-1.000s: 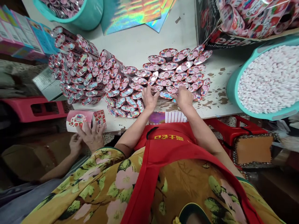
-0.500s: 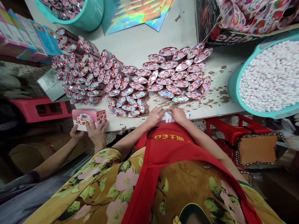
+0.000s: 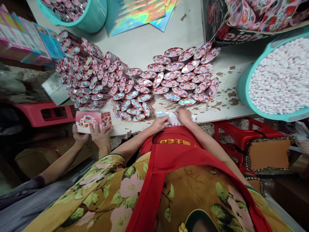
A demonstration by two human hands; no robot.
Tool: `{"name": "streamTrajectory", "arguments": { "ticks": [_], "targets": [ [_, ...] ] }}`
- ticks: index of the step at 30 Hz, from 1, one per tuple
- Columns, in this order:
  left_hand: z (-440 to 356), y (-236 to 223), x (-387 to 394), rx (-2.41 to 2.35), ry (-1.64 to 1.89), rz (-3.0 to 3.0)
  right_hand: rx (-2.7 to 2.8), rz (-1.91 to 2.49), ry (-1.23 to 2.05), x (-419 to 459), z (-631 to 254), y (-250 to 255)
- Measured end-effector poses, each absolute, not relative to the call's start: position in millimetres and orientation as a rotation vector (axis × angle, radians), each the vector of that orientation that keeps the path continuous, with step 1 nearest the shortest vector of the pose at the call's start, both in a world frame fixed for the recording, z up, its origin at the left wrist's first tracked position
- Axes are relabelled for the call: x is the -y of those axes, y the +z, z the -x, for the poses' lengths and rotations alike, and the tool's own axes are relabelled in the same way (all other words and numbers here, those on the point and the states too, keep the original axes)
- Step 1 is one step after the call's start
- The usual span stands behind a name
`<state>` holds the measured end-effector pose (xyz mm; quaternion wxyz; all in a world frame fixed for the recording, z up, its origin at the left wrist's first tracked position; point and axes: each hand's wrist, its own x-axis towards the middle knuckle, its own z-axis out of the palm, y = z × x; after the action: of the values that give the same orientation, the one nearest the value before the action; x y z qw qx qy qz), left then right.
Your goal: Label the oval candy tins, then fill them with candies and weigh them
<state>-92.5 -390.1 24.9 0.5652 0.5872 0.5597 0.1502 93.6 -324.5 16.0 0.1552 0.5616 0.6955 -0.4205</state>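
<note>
At the table's near edge, right against my apron, lies a shiny sheet (image 3: 174,119) with pale stripes, which looks like a strip of stickers. My left hand (image 3: 160,124) is closed at its near left side, fingers curled in and thumb side hidden. Bent over the sheet's right part is my right hand (image 3: 183,116), its fingertips pinched on the far edge. Just beyond both hands stand rows of oval-topped strawberry-print packs (image 3: 187,85), several of them with silvery, rainbow-sheen tops.
To the left, a co-worker's hands (image 3: 100,138) hold a pink strawberry-print box (image 3: 88,121). A turquoise tub of white candies (image 3: 243,93) stands right, near a carton of packs (image 3: 217,35). Behind are rainbow-sheen sheets (image 3: 135,16) and another turquoise tub (image 3: 93,19). A red stool (image 3: 236,132) is at right.
My left hand has drawn in toward my body and its fingers have curled, uncovering more of the sheet's left end. My right hand stays nearly in place.
</note>
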Motion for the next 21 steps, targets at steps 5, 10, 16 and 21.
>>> {"name": "streamTrajectory", "arguments": {
  "ticks": [5,10,16,21],
  "targets": [
    [82,52,360,-1.502,0.816,-0.686,-1.995,-1.866,-1.779,337,-107,36],
    [68,67,330,-1.528,0.995,-0.569,-1.404,-1.959,-2.496,333,-114,56],
    [49,56,301,-1.567,1.035,-0.638,-1.481,-2.147,-2.393,290,-119,59],
    [43,41,270,-1.741,1.024,-0.862,-1.722,-2.221,-1.967,258,-133,53]
  ]
}}
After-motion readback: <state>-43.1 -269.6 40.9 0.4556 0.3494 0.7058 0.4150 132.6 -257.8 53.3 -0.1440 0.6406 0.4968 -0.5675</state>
